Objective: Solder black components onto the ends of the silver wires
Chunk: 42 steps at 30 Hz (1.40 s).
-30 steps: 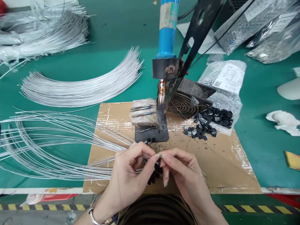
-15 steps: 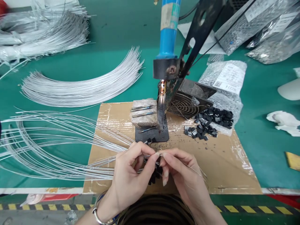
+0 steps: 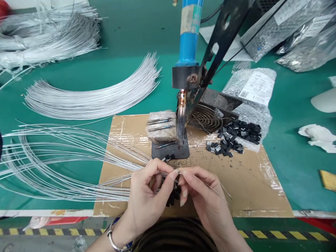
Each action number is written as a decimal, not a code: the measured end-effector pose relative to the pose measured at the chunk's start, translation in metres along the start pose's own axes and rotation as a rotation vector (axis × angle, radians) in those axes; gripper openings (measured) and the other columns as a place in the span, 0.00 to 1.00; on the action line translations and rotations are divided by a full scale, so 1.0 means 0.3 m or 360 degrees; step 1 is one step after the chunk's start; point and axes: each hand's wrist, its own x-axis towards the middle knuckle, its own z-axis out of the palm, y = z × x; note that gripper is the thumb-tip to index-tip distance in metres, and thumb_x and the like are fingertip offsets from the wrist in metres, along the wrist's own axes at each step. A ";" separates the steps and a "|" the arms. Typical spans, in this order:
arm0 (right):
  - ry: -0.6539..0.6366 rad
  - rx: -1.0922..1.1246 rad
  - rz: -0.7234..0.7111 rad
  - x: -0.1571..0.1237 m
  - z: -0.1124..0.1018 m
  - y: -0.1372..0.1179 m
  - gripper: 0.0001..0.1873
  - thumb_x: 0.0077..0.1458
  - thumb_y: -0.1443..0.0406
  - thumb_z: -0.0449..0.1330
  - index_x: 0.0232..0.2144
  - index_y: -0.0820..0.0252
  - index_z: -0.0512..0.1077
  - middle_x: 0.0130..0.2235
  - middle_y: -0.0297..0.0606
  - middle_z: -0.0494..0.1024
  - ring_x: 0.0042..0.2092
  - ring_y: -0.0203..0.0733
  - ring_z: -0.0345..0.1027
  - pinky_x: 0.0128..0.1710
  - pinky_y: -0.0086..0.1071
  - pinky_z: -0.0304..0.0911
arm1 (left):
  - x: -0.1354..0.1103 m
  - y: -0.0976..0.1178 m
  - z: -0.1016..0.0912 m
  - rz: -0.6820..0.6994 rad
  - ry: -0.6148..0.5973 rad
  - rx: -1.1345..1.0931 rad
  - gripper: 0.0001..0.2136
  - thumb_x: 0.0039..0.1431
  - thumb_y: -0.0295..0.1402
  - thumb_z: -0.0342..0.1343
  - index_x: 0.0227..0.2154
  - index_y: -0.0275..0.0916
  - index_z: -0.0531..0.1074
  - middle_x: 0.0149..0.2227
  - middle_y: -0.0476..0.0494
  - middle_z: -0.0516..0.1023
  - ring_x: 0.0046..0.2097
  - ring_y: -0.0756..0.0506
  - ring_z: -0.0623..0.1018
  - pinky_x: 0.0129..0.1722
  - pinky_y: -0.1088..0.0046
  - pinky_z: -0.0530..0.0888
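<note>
My left hand (image 3: 147,196) is closed, pinching a bundle of thin grey wires (image 3: 65,164) that fan out to the left over the green table. My right hand (image 3: 202,192) is closed too, its fingertips meeting the left hand's at the wire ends. Small black parts (image 3: 173,197) show under and between my fingers. Both hands hover over the taped cardboard sheet (image 3: 252,182), just in front of the soldering iron's black base (image 3: 170,150). The blue-handled soldering iron (image 3: 187,42) stands upright in its holder, tip pointing down.
A heap of black parts (image 3: 233,138) lies right of the iron beside a small fan (image 3: 210,115) and plastic bags (image 3: 252,91). More curved wire bundles (image 3: 94,94) lie at the left and far left. A sponge block (image 3: 161,126) holds spare tips. White tissue (image 3: 319,136) lies right.
Both hands have shifted very slightly upward and kept their pinch on the wire ends. Nothing else has moved.
</note>
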 end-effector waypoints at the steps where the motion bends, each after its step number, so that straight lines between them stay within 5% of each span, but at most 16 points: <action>1: 0.0002 -0.0001 0.0000 0.000 0.000 -0.001 0.08 0.56 0.60 0.73 0.31 0.59 0.86 0.27 0.33 0.80 0.23 0.29 0.70 0.23 0.22 0.74 | 0.000 0.000 0.000 -0.0012 -0.0007 -0.0014 0.09 0.69 0.36 0.58 0.32 0.40 0.75 0.24 0.49 0.77 0.22 0.51 0.70 0.21 0.75 0.64; 13: 0.0066 0.0019 -0.0036 0.004 0.009 0.009 0.07 0.56 0.61 0.72 0.29 0.59 0.85 0.26 0.33 0.79 0.22 0.30 0.70 0.23 0.23 0.73 | 0.000 0.008 0.016 0.0038 0.0085 0.0062 0.08 0.68 0.32 0.59 0.31 0.40 0.75 0.22 0.52 0.71 0.21 0.52 0.61 0.22 0.76 0.61; 22: -0.0021 -0.0056 -0.0049 -0.001 -0.008 -0.003 0.08 0.60 0.61 0.70 0.32 0.59 0.85 0.28 0.33 0.80 0.24 0.30 0.71 0.25 0.24 0.75 | 0.003 0.013 0.018 0.0002 0.0023 -0.0094 0.09 0.69 0.34 0.58 0.31 0.41 0.74 0.22 0.52 0.73 0.22 0.52 0.64 0.21 0.76 0.61; 42: 0.0133 0.0039 -0.0124 -0.003 0.025 0.016 0.08 0.56 0.61 0.73 0.29 0.59 0.85 0.26 0.33 0.81 0.22 0.29 0.72 0.24 0.21 0.72 | 0.002 0.016 0.042 -0.0051 0.0140 -0.0116 0.07 0.66 0.32 0.60 0.31 0.39 0.76 0.25 0.46 0.81 0.23 0.50 0.74 0.22 0.77 0.68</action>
